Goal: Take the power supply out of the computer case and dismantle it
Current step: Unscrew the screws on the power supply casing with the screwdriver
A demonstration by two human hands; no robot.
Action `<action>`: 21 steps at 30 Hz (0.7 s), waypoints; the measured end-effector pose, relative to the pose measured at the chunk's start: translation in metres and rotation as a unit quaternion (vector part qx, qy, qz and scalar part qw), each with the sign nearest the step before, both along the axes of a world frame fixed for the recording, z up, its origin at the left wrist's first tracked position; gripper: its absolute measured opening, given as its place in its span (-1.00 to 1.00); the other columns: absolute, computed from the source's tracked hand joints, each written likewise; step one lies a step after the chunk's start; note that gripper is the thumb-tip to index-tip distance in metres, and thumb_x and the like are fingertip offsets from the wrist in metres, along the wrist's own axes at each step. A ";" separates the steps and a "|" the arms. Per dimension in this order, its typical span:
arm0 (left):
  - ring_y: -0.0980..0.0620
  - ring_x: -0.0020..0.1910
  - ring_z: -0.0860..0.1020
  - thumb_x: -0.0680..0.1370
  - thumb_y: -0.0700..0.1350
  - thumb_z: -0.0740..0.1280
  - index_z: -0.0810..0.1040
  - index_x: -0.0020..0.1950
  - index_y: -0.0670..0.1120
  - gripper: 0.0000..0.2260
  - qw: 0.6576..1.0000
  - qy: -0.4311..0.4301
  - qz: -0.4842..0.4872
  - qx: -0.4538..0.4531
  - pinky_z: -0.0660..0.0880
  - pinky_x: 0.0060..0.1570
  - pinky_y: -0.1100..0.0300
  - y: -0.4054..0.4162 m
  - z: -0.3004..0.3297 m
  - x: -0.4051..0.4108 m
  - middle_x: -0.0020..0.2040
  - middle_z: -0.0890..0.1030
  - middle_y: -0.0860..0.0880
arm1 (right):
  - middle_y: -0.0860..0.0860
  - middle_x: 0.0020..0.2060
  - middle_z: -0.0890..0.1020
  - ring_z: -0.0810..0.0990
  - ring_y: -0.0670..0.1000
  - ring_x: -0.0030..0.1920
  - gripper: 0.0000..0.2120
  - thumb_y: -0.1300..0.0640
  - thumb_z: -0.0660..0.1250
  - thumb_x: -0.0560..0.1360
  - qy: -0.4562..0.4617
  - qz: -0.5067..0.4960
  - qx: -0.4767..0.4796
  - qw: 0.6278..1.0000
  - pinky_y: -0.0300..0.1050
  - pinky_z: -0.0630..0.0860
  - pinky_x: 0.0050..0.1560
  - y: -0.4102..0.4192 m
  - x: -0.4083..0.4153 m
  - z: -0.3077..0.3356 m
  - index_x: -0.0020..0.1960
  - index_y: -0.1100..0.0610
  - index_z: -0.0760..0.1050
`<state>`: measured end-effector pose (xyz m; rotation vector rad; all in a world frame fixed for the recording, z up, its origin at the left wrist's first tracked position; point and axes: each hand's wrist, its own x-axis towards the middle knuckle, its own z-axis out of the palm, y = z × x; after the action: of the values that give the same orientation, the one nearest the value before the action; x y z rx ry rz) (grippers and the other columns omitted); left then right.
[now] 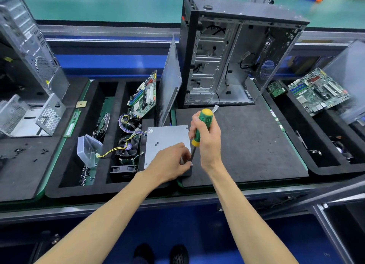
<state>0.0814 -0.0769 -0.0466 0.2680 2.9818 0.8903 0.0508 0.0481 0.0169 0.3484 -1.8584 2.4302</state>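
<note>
The power supply (166, 143), a flat gray metal box, lies on the black mat (246, 145) in front of the open computer case (233, 52). The case stands upright behind it. The right hand (207, 139) is wrapped tight around the green and yellow screwdriver (200, 129). The screwdriver's tip points down at the near right corner of the box. The left hand (170, 163) rests on that corner, and its fingers pinch close around the tip. A fan (127, 146) with wires sits just left of the box.
</note>
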 end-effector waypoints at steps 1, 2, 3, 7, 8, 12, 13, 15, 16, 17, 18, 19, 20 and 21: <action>0.14 -0.26 0.47 0.50 0.02 0.40 0.48 -0.13 0.12 -0.89 1.000 -0.005 0.005 0.002 0.47 -0.18 0.15 0.001 0.001 0.000 -0.19 0.48 0.17 | 0.03 -0.37 0.44 0.38 0.09 -0.32 -0.81 0.01 0.34 0.54 0.000 0.000 -0.003 1.000 -0.06 0.44 -0.19 0.000 0.000 0.000 -0.05 0.14 0.45; 0.16 -0.28 0.48 0.48 0.02 0.40 0.45 -0.15 0.13 -0.88 1.000 -0.011 0.013 0.013 0.46 -0.19 0.18 0.001 0.002 0.000 -0.22 0.50 0.17 | 0.04 -0.37 0.43 0.37 0.11 -0.32 -0.81 0.02 0.33 0.54 -0.001 0.000 -0.008 1.000 -0.03 0.43 -0.20 0.000 -0.001 0.001 -0.05 0.15 0.44; 0.17 -0.29 0.50 0.46 0.01 0.39 0.45 -0.17 0.13 -0.88 0.999 -0.015 0.022 0.030 0.46 -0.21 0.19 0.002 0.003 0.000 -0.25 0.53 0.16 | 0.04 -0.36 0.43 0.37 0.11 -0.32 -0.81 0.04 0.33 0.55 0.000 -0.001 -0.014 1.000 -0.01 0.42 -0.20 0.001 -0.001 0.002 -0.05 0.16 0.44; 0.13 -0.38 0.51 0.42 -0.15 0.42 0.53 -0.23 0.00 -0.91 0.987 -0.019 0.071 0.140 0.53 -0.23 0.14 -0.001 0.008 0.001 -0.33 0.60 0.04 | 0.00 -0.35 0.43 0.37 0.03 -0.34 -0.89 0.11 0.31 0.57 0.010 -0.002 -0.041 0.999 -0.06 0.39 -0.24 0.003 -0.005 0.012 -0.05 0.14 0.43; 0.14 -0.41 0.49 0.42 -0.21 0.42 0.53 -0.24 -0.04 -0.89 0.982 -0.019 0.090 0.163 0.52 -0.25 0.14 -0.003 0.009 0.001 -0.34 0.60 0.02 | -0.01 -0.34 0.43 0.37 0.02 -0.35 -0.91 0.13 0.30 0.57 0.010 -0.001 -0.049 0.999 -0.08 0.39 -0.25 0.003 -0.007 0.015 -0.05 0.13 0.43; 0.07 -0.37 0.52 0.46 -0.34 0.40 0.55 -0.21 -0.07 -0.82 0.972 -0.022 0.134 0.193 0.46 -0.31 0.28 -0.016 0.016 -0.001 -0.30 0.61 -0.02 | -0.02 -0.32 0.44 0.36 0.00 -0.35 -0.92 0.15 0.29 0.57 -0.004 0.007 -0.071 0.997 -0.10 0.37 -0.28 -0.001 -0.013 0.018 -0.07 0.12 0.43; 0.04 -0.34 0.55 0.47 -0.36 0.40 0.59 -0.16 -0.09 -0.84 0.969 -0.024 0.143 0.200 0.47 -0.30 0.32 -0.019 0.018 -0.002 -0.28 0.61 -0.02 | -0.01 -0.32 0.44 0.36 0.01 -0.35 -0.91 0.12 0.31 0.56 -0.006 0.009 -0.071 0.997 -0.08 0.36 -0.28 -0.004 -0.014 0.017 -0.08 0.12 0.43; 0.01 -0.34 0.60 0.49 -0.35 0.41 0.66 -0.08 -0.15 -0.88 0.963 -0.019 0.169 0.211 0.58 -0.26 0.22 -0.028 0.022 -0.001 -0.24 0.65 -0.03 | -0.01 -0.33 0.44 0.37 0.03 -0.35 -0.88 0.06 0.33 0.53 -0.006 0.012 -0.061 0.998 -0.05 0.36 -0.26 -0.009 -0.016 0.013 -0.09 0.09 0.44; -0.01 -0.36 0.62 0.50 -0.31 0.44 0.67 -0.09 -0.16 -0.92 0.960 -0.017 0.182 0.210 0.62 -0.26 0.12 -0.033 0.023 -0.001 -0.24 0.67 -0.03 | -0.01 -0.34 0.44 0.37 0.03 -0.35 -0.87 0.04 0.34 0.52 -0.006 0.015 -0.055 0.998 -0.05 0.36 -0.25 -0.013 -0.017 0.011 -0.10 0.08 0.44; -0.03 -0.40 0.63 0.50 -0.28 0.46 0.67 -0.12 -0.15 -0.95 0.958 -0.016 0.194 0.211 0.63 -0.31 0.06 -0.038 0.024 0.000 -0.24 0.67 -0.06 | -0.01 -0.35 0.44 0.37 0.04 -0.35 -0.86 0.02 0.34 0.52 -0.007 0.018 -0.050 0.999 -0.05 0.36 -0.25 -0.016 -0.018 0.009 -0.10 0.07 0.45; -0.06 -0.43 0.62 0.49 -0.25 0.48 0.66 -0.15 -0.14 -0.95 0.955 -0.016 0.208 0.209 0.62 -0.38 0.05 -0.043 0.025 0.001 -0.26 0.66 -0.09 | 0.00 -0.35 0.43 0.37 0.04 -0.35 -0.86 0.01 0.35 0.52 -0.009 0.021 -0.046 0.999 -0.05 0.36 -0.25 -0.020 -0.018 0.007 -0.10 0.06 0.45; -0.08 -0.45 0.62 0.49 -0.23 0.49 0.65 -0.17 -0.13 -0.93 0.953 -0.015 0.223 0.206 0.59 -0.43 0.09 -0.047 0.025 0.002 -0.27 0.65 -0.12 | 0.00 -0.36 0.43 0.37 0.05 -0.35 -0.86 0.01 0.35 0.52 -0.011 0.023 -0.041 0.999 -0.04 0.35 -0.26 -0.024 -0.019 0.005 -0.11 0.05 0.46; -0.06 -0.46 0.61 0.48 -0.24 0.50 0.64 -0.19 -0.13 -0.92 0.951 -0.016 0.238 0.199 0.57 -0.47 0.13 -0.052 0.025 0.002 -0.29 0.64 -0.13 | -0.01 -0.36 0.43 0.37 0.05 -0.35 -0.87 0.00 0.35 0.52 -0.013 0.026 -0.037 0.999 -0.03 0.35 -0.26 -0.028 -0.021 0.004 -0.11 0.04 0.46; -0.04 -0.46 0.60 0.47 -0.26 0.50 0.64 -0.20 -0.14 -0.91 0.948 -0.020 0.252 0.191 0.56 -0.46 0.14 -0.058 0.024 0.003 -0.32 0.63 -0.13 | 0.00 -0.36 0.43 0.37 0.05 -0.35 -0.87 0.00 0.35 0.53 -0.015 0.031 -0.033 0.999 -0.03 0.35 -0.26 -0.032 -0.022 0.002 -0.11 0.04 0.46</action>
<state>0.0842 -0.1345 -0.0227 -0.5332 2.8514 1.4944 0.0290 0.0163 0.0193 0.3718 -1.7993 2.5439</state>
